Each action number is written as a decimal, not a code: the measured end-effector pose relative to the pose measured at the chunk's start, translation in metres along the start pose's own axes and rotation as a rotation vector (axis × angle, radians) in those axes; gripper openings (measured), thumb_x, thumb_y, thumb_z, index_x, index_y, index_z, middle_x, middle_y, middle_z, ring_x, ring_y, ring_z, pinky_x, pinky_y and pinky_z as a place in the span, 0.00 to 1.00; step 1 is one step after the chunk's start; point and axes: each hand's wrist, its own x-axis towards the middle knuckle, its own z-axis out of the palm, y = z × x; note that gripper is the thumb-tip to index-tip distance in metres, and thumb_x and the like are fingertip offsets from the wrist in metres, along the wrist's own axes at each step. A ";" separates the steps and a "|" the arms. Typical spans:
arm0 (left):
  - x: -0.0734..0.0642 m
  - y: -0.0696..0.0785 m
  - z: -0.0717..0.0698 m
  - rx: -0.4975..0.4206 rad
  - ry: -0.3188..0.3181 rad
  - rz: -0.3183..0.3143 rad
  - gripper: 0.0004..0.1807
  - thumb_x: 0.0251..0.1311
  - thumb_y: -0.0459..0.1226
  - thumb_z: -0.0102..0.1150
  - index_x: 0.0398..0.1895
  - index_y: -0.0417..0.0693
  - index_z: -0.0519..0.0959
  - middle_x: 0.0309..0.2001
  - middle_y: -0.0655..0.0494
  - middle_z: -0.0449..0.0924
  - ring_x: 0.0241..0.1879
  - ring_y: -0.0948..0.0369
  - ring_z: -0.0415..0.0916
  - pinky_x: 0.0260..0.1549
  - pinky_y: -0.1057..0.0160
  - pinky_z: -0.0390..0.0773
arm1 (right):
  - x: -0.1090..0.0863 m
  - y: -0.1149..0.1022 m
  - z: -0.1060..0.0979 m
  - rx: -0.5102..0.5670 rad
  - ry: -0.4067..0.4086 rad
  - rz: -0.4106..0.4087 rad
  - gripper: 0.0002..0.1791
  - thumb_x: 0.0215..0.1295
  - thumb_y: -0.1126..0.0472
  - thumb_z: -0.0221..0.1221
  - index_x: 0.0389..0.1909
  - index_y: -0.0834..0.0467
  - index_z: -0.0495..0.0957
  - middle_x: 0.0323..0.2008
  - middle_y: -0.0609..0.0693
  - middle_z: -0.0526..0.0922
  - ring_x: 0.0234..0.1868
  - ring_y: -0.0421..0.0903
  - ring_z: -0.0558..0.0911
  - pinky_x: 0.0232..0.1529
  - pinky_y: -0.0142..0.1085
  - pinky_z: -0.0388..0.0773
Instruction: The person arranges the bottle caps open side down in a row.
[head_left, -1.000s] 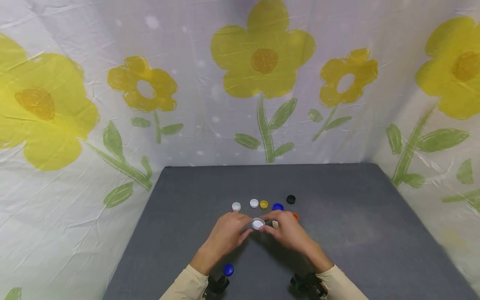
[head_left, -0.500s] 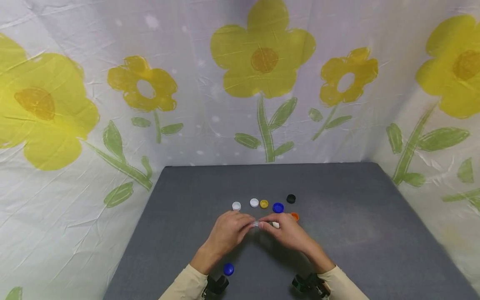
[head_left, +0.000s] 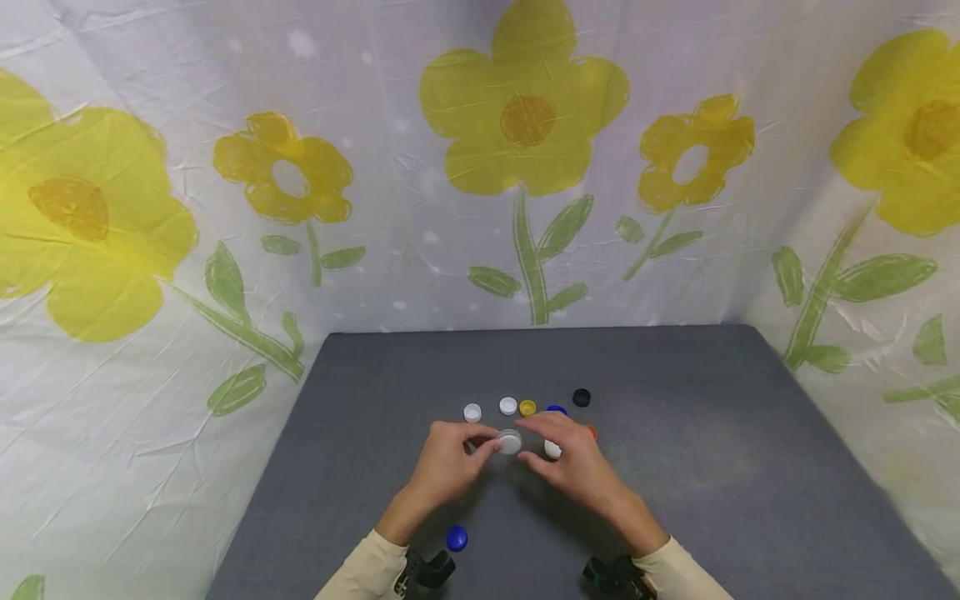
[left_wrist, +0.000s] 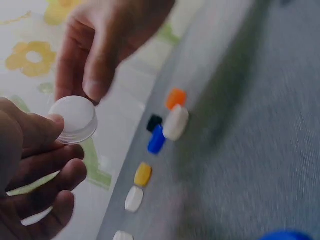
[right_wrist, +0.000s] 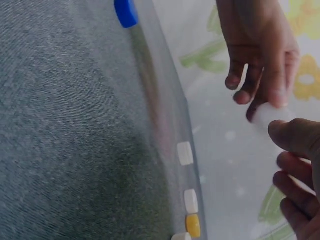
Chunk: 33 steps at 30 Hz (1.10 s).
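Note:
My left hand (head_left: 447, 467) pinches a round white cap with a clear rim (head_left: 509, 442) between thumb and fingers, raised above the dark table. In the left wrist view, this cap (left_wrist: 75, 116) lies between the thumb and index finger, its remaining fingers spread below. To the right of the cap, my right hand (head_left: 576, 462) has thumb and fingers parted, with a small gap to the cap in the head view. A white cap (head_left: 552, 449) sits beneath the right hand. The right wrist view shows the held cap blurred.
Along the far side of the grey table (head_left: 675, 500) lie two white caps, one (head_left: 472, 412) and another (head_left: 508, 406), a yellow cap (head_left: 528, 407), and a black cap (head_left: 582, 397). Blue (left_wrist: 156, 140) and orange (left_wrist: 176, 98) caps are partly hidden by the right hand. Another blue cap (head_left: 457, 538) lies near the left wrist.
Both hands held the cap earlier and it was tilted edge-on half a second ago. Now its round face shows again, and the right hand's fingers have parted from it.

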 end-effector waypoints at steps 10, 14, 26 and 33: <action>0.002 0.003 -0.011 -0.360 -0.134 -0.282 0.05 0.60 0.43 0.70 0.36 0.56 0.89 0.26 0.64 0.87 0.30 0.56 0.85 0.27 0.66 0.78 | -0.001 -0.005 0.002 0.037 0.098 -0.123 0.29 0.50 0.60 0.77 0.55 0.56 0.83 0.52 0.47 0.86 0.54 0.47 0.82 0.60 0.30 0.72; 0.001 0.002 -0.011 -0.411 -0.166 -0.310 0.06 0.61 0.44 0.69 0.36 0.55 0.89 0.27 0.59 0.87 0.32 0.48 0.86 0.28 0.65 0.79 | -0.002 -0.005 0.003 0.010 0.124 -0.156 0.28 0.49 0.60 0.78 0.54 0.56 0.84 0.51 0.47 0.86 0.54 0.47 0.82 0.59 0.37 0.74; -0.006 0.004 -0.004 -0.136 -0.142 -0.028 0.17 0.61 0.43 0.69 0.52 0.51 0.85 0.39 0.60 0.88 0.32 0.68 0.82 0.32 0.64 0.83 | -0.009 -0.004 0.000 -0.025 0.046 -0.094 0.23 0.52 0.57 0.76 0.51 0.54 0.86 0.49 0.45 0.86 0.52 0.45 0.83 0.53 0.44 0.79; -0.007 0.006 -0.008 0.006 -0.143 0.199 0.20 0.57 0.42 0.73 0.53 0.52 0.84 0.50 0.59 0.86 0.38 0.63 0.84 0.38 0.62 0.83 | -0.011 -0.008 -0.006 0.066 -0.039 -0.010 0.21 0.57 0.52 0.73 0.52 0.50 0.85 0.49 0.42 0.86 0.53 0.41 0.83 0.53 0.42 0.80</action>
